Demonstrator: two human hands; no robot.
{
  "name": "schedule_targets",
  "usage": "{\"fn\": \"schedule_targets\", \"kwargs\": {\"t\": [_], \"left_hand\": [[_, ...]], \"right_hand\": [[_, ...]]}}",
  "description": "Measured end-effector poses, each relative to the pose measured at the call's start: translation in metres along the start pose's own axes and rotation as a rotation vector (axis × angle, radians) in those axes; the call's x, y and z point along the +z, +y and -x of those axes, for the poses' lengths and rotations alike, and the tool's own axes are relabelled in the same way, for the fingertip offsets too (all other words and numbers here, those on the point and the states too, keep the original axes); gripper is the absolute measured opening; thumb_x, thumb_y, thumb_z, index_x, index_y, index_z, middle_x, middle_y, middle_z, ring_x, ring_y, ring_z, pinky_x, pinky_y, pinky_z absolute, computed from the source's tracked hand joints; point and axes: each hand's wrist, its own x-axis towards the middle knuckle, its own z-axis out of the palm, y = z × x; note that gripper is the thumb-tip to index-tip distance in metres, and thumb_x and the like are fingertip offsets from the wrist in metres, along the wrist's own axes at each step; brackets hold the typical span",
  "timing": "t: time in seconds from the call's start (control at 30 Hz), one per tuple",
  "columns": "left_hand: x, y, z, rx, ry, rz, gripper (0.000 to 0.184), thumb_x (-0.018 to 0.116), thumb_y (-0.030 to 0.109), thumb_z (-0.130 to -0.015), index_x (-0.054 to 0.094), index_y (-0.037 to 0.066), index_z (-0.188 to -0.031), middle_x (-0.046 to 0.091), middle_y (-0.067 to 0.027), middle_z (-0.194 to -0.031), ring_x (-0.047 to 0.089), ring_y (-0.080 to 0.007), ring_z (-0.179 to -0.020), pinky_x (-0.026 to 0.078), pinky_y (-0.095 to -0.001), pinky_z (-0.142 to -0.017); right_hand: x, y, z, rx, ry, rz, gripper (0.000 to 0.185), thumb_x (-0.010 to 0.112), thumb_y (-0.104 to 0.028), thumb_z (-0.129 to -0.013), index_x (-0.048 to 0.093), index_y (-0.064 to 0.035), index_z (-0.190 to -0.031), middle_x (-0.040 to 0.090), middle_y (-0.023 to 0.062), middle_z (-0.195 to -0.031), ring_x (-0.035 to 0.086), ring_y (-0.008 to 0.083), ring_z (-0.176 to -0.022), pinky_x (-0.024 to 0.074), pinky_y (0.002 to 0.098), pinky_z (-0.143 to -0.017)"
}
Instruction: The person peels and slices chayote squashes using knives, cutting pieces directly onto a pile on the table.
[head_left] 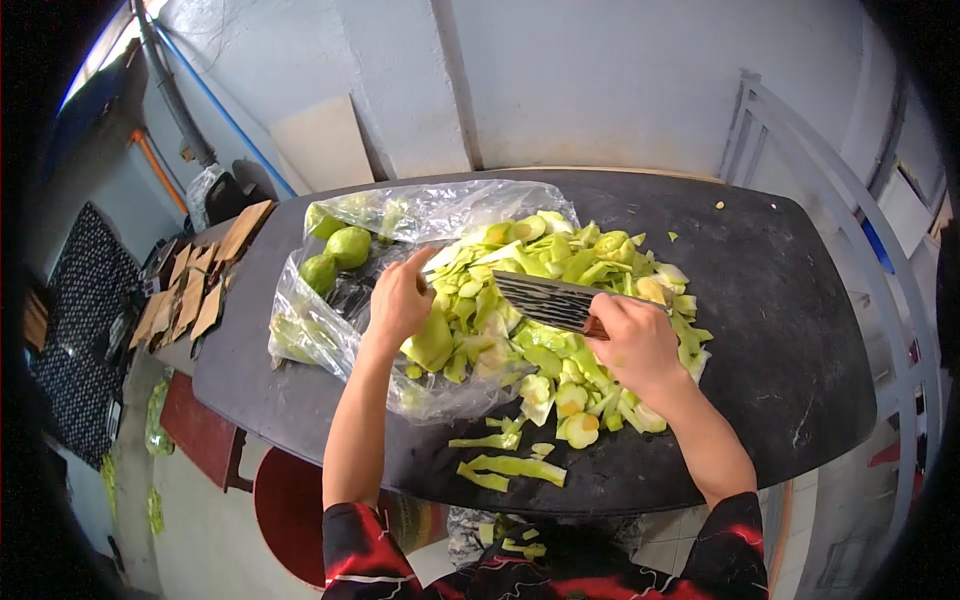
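We count one knife point(543, 302), one worktop point(785, 320), one bag point(450, 398), at least four fruits point(348, 247), more peels point(520, 467) than we can tally, two sleeves point(366, 552), one blue pipe point(225, 110), one orange pipe point(160, 172)

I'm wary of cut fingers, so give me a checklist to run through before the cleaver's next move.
1. Cleaver held by its handle: ok, in the right hand.
2. Left hand off the blade: ok, a gap shows between them.
3. Left hand's hold firm: cannot tell, what its fingers grip is unclear.
4. Bare surface under the blade: not ok, green pieces lie there.
5. All scraps on the table: not ok, some show below its near edge.
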Motion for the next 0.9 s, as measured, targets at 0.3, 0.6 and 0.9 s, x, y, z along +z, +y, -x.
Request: {"fn": "schedule_targets", "kwargs": {"t": [0.3, 0.6, 0.9], "left_hand": [[0.019, -0.002, 0.024, -0.253, -0.418, -0.098, 0.098, 0.085, 0.043, -0.06, 0.047, 0.006, -0.142, 0.067, -0.0258, -0.109, 0.066, -0.0387, -0.1, 0.052, -0.0423, -0.091], [0.028, -0.017, 0.026, -0.571, -0.216, 1.399, 0.062, 0.07, 0.027, -0.081, 0.047, 0.011, -0.137, 0.065, -0.0117, -0.105, 0.068, -0.028, -0.093, 0.06, -0.0478, -0.075], [0.041, 0.075, 0.001, -0.695, 0.051, 2.11, 0.04, 0.053, 0.044, -0.093, 0.058, 0.014, -0.119, 0.066, -0.0118, -0.112, 0.063, -0.0306, -0.102, 0.05, -0.0558, -0.087]], "right_hand": [[-0.011, -0.01, -0.004, 0.213, -0.126, -0.43, 0.02, 0.074, -0.01, -0.082, 0.057, -0.0005, -0.087, 0.065, 0.0144, -0.069, 0.068, 0.031, -0.065, 0.0513, 0.0385, -0.059], [-0.037, -0.05, -0.01, 0.257, -0.107, -0.523, 0.017, 0.068, -0.011, -0.09, 0.056, 0.0014, -0.092, 0.058, 0.0152, -0.06, 0.058, 0.0268, -0.049, 0.0409, 0.0374, -0.049], [0.01, -0.068, -0.009, 0.051, 0.096, -0.387, 0.011, 0.063, -0.005, -0.091, 0.053, -0.0001, -0.091, 0.062, 0.0179, -0.07, 0.063, 0.0367, -0.059, 0.0495, 0.0419, -0.05]]}}
